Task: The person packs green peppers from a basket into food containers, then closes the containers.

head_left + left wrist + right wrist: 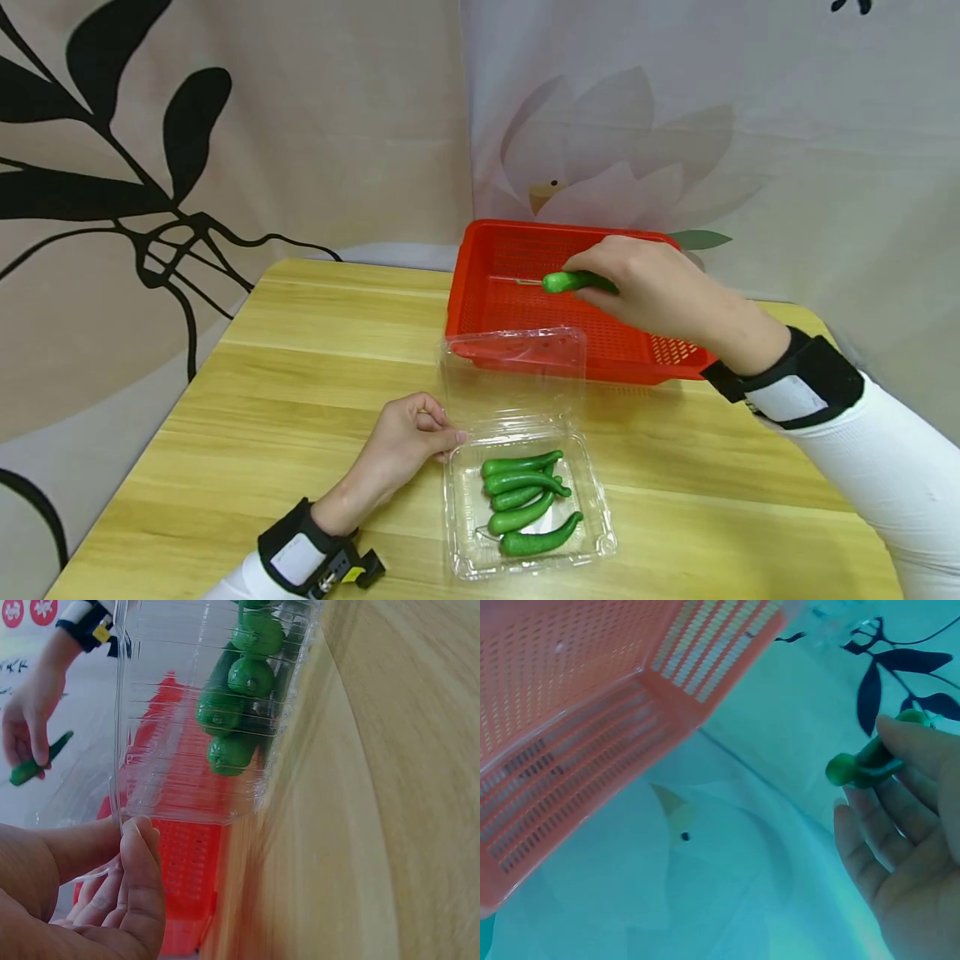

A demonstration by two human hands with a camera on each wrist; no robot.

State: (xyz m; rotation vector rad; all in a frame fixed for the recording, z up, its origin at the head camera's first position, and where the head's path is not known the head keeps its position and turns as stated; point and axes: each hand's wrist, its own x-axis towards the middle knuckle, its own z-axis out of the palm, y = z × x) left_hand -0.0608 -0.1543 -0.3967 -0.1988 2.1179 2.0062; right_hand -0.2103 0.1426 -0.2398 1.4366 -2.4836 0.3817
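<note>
Above the red plastic basket (pixel 480 292), my right hand (pixel 652 287) pinches a green chili pepper (pixel 561 282) between thumb and fingers. Its thin stem points left. In the right wrist view the same pepper (pixel 866 766) looks bent, and part of it is behind the thumb. My left hand (pixel 408 442) pinches the left rim of a clear plastic clamshell box (pixel 592 537) near its hinge, as the left wrist view also shows at the thumb (pixel 139 851). Several green chili peppers (pixel 517 483) lie side by side in the box's base. The box's lid (pixel 517 392) is folded back towards the basket.
The box and basket rest on a light wooden table (pixel 315 367). The lid's far edge overlaps the basket's near wall. Behind the table hangs a cloth (pixel 360 150) printed with dark leaves and a pale flower. Each wrist wears a black strap (pixel 817 379).
</note>
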